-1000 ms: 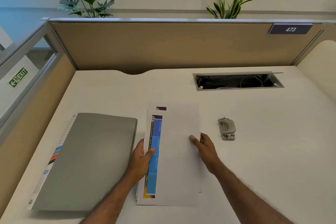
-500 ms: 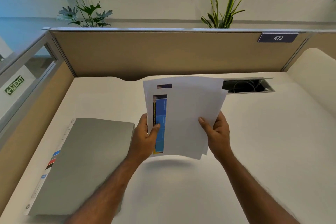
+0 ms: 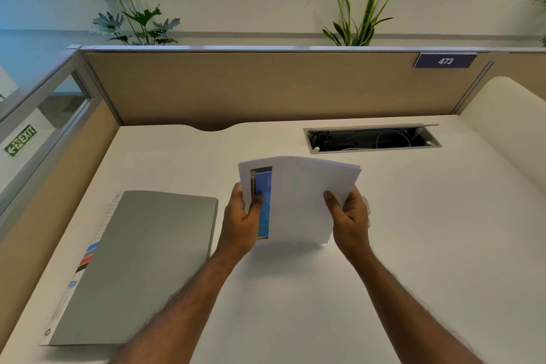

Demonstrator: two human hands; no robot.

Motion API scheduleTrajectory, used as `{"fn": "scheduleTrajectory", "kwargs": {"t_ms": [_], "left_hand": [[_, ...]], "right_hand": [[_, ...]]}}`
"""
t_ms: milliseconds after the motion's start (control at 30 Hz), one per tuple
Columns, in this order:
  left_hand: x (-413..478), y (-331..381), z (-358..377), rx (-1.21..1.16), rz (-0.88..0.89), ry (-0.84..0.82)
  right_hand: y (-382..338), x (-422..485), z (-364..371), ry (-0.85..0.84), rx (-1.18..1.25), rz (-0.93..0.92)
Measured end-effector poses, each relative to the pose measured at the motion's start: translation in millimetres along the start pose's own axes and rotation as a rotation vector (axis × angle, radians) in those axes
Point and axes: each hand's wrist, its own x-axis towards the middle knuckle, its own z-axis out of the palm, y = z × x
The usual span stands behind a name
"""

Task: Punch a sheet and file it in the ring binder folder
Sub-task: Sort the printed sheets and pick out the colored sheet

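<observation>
A closed grey binder (image 3: 141,263) lay flat at the left of the white desk (image 3: 443,245). Just right of it, the left hand (image 3: 240,221) gripped the left edge of a small stack of sheets (image 3: 298,201), thumb pressed on a blue printed strip. The stack was held clear of the desk, its shadow beneath. The right hand (image 3: 350,216) pinched the right edge, thumb on top. Farther back on the right, a cable slot (image 3: 372,139) sat open.
</observation>
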Motion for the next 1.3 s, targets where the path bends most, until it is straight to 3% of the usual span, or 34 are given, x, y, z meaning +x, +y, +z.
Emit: {"fn": "scheduleTrajectory", "kwargs": {"t_ms": [333, 467, 667, 800, 1100, 1300], "left_hand": [[-5.9, -19.8, 1.6, -0.004, -0.13, -0.027], [-4.5, -21.5, 0.2, -0.007, -0.197, -0.016], [-10.5, -4.9, 0.8, -0.104, -0.041, 0.036], [-19.9, -16.2, 5.7, -0.047, -0.008, 0.052], [-20.8, -28.4, 13.8, 0.047, -0.085, 0.041], [-6.8, -27.2, 10.8, 0.039, -0.267, 0.045]], "right_hand": [[22.4, -7.3, 1.2, -0.086, -0.052, 0.118], [23.4, -3.3, -1.5, -0.033, -0.088, 0.123], [11.0, -8.2, -1.2, 0.041, -0.017, -0.021], [23.6, -18.2, 1.6, 0.029, -0.023, -0.007], [40.1, -28.9, -2.4, -0.001, -0.143, 0.086], [43.0, -19.9, -11.9, -0.005, -0.192, 0.167]]}}
